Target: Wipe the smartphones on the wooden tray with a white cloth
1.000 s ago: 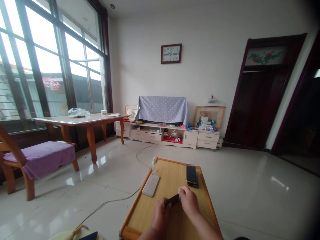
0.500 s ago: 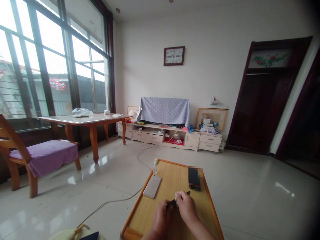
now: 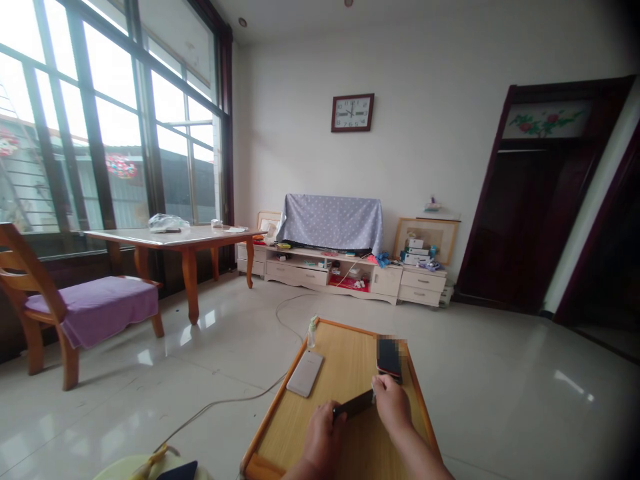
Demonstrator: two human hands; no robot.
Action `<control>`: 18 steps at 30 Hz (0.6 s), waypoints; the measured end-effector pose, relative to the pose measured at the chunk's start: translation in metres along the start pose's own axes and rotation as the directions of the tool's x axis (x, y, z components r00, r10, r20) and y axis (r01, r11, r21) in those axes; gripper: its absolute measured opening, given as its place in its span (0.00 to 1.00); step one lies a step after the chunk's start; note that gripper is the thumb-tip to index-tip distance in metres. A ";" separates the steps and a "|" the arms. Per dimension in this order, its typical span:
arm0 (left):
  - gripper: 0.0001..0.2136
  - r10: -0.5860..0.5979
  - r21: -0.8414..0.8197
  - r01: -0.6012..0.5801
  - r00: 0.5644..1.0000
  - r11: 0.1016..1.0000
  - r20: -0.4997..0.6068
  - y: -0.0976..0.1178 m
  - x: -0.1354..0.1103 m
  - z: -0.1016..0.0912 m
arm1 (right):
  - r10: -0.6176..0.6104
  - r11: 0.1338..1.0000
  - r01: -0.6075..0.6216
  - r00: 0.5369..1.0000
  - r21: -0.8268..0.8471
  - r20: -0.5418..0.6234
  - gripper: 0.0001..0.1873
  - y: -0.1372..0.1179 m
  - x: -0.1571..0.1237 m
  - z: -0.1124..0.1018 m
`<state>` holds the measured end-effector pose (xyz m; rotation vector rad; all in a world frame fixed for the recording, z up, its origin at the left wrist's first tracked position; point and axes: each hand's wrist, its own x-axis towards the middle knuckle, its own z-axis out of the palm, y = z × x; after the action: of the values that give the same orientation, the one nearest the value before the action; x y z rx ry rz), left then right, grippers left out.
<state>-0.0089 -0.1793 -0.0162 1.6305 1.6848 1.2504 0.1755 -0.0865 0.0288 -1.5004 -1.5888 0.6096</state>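
Note:
My left hand [image 3: 321, 430] is closed around the near left end of a dark phone [image 3: 355, 404], which is tilted on its edge above the wooden tray table [image 3: 345, 347]. My right hand [image 3: 393, 403] is pinched at the phone's far right end. A sliver of a small white cloth [image 3: 374, 395] shows at its fingertips; most of it is hidden by the fingers. Left of the hands a silver phone [image 3: 305, 373] lies face down. A small clear bottle [image 3: 311, 335] stands at the far left corner. Beyond my right hand is a dark, partly blurred phone-like object [image 3: 389, 357].
A cable [image 3: 235, 402] runs across the tiled floor left of the table. At the lower left is a pale round surface [image 3: 117, 470] with a dark flat item [image 3: 179, 471] on it. A chair [image 3: 95, 310], a dining table [image 3: 187, 237] and a low cabinet [image 3: 300, 272] stand farther off.
My right hand has slid rightward along the dark phone to its far end, uncovering more of its surface. My left hand keeps its hold. The view has shifted slightly.

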 end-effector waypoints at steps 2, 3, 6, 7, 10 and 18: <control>0.14 0.001 -0.009 -0.001 1.000 1.000 -0.004 -0.001 0.000 0.001 | -0.037 0.999 0.037 0.999 0.017 0.031 0.21 -0.008 -0.012 0.007; 0.14 0.002 -0.014 -0.002 1.000 1.000 -0.007 -0.001 0.000 0.001 | -0.057 0.998 0.055 0.997 0.031 0.051 0.20 -0.012 -0.019 0.012; 0.13 0.013 -0.036 -0.013 1.000 0.999 -0.010 -0.002 0.000 0.002 | -0.112 0.991 0.102 0.987 0.083 0.116 0.20 -0.027 -0.041 0.026; 0.13 0.017 -0.045 -0.018 1.000 0.999 -0.011 -0.001 0.001 0.003 | -0.127 0.988 0.114 0.983 0.100 0.136 0.20 -0.031 -0.047 0.031; 0.15 0.030 -0.078 -0.031 0.999 0.996 -0.018 0.000 0.001 0.004 | -0.160 0.980 0.135 0.970 0.143 0.182 0.19 -0.043 -0.063 0.042; 0.15 0.035 -0.111 -0.039 0.999 0.993 -0.032 0.002 0.001 0.005 | -0.159 0.973 0.110 0.957 0.204 0.242 0.19 -0.046 -0.068 0.050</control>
<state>-0.0042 -0.1777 -0.0165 1.5907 1.5794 1.3682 0.1030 -0.1499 0.0234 -1.1987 -1.7581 0.8786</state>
